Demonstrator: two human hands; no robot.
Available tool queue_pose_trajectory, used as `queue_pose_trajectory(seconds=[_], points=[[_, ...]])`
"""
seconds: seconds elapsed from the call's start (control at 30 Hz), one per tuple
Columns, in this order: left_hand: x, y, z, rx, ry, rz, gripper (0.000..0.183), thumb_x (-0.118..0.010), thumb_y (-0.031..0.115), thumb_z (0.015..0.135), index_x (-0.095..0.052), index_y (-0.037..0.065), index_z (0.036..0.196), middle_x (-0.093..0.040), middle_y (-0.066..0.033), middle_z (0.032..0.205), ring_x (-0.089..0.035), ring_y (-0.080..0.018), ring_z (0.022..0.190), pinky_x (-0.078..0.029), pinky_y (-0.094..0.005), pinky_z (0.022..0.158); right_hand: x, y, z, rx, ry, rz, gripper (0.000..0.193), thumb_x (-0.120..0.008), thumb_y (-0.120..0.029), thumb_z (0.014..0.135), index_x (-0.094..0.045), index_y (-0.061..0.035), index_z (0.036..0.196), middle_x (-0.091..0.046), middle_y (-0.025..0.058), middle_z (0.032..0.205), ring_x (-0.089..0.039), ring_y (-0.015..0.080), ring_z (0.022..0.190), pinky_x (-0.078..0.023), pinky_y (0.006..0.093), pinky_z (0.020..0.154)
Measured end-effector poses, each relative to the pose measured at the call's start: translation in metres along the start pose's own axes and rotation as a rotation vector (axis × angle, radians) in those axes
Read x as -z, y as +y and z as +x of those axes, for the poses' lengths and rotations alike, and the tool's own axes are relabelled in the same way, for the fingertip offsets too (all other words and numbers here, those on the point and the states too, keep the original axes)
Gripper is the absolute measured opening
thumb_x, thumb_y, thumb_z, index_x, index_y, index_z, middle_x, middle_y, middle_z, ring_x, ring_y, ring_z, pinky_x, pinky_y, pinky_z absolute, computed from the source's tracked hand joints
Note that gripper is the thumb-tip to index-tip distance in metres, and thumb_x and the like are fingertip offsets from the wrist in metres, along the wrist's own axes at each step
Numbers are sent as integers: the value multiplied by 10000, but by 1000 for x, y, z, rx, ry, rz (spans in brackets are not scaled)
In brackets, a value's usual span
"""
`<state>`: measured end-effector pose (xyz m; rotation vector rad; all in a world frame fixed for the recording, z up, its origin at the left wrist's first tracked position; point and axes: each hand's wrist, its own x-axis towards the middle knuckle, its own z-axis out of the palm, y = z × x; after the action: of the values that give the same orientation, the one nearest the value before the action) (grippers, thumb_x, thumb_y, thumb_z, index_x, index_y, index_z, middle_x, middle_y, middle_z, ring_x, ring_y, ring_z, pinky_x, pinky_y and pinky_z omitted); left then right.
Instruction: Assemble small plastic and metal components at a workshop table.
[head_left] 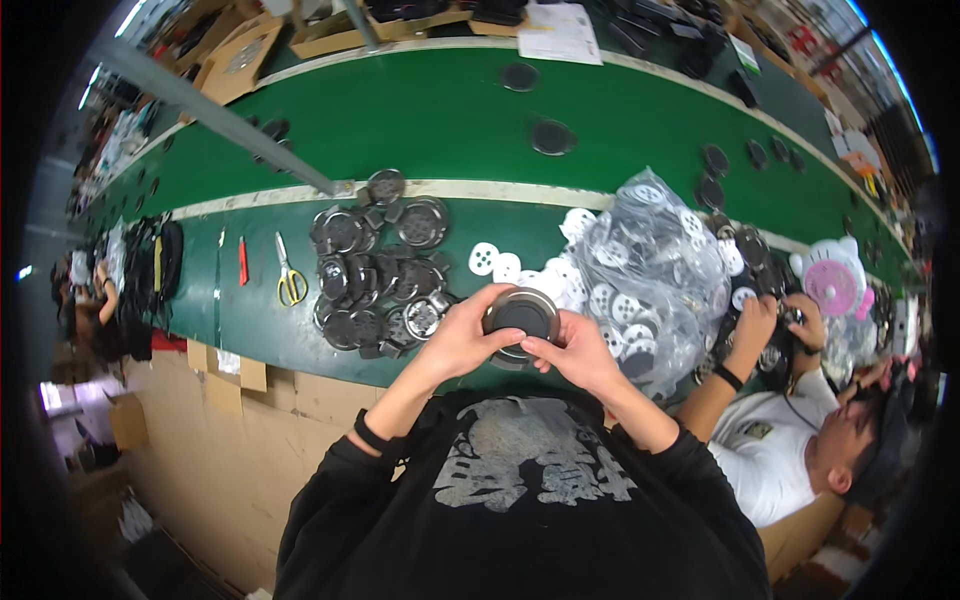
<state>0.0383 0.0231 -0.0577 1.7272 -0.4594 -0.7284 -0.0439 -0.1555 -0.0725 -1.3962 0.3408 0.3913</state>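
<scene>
"Black round part in the head view: how many held?"
"One, over the green bench's near edge, left hand and right hand both grasping it."
"Tools?"
"One red cutter, one pair of scissors."
"Bags?"
"One clear bag; its white discs overlap beyond counting."

This is a factory assembly line: a green belt carries dark discs, a surface beside it holds piled parts, and a co-worker works alongside.
</scene>
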Motion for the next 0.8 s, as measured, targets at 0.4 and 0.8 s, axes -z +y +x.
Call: queue_pose_trajectory(seconds=[0.4,0.8], points=[[66,-70,-15,278,322,424,446,-598,246,842,-482,33,1216,-608,-160,1061,-619,-295,886,-480,-378,777,43,4,139,2,71,510,359,-634,-211,859,-511,23,1102,-599,104,1023,-615,202,905,-518,305,781],[104,-90,36,58,417,500,370,-619,166,835,-544,3,1158,-623,-163,1041,-614,-224,893,-479,-321,797,72,26,17,182,55,21,248,-574,-130,885,-572,-13,1104,-636,94,1014,-619,157,896,-479,266,746]])
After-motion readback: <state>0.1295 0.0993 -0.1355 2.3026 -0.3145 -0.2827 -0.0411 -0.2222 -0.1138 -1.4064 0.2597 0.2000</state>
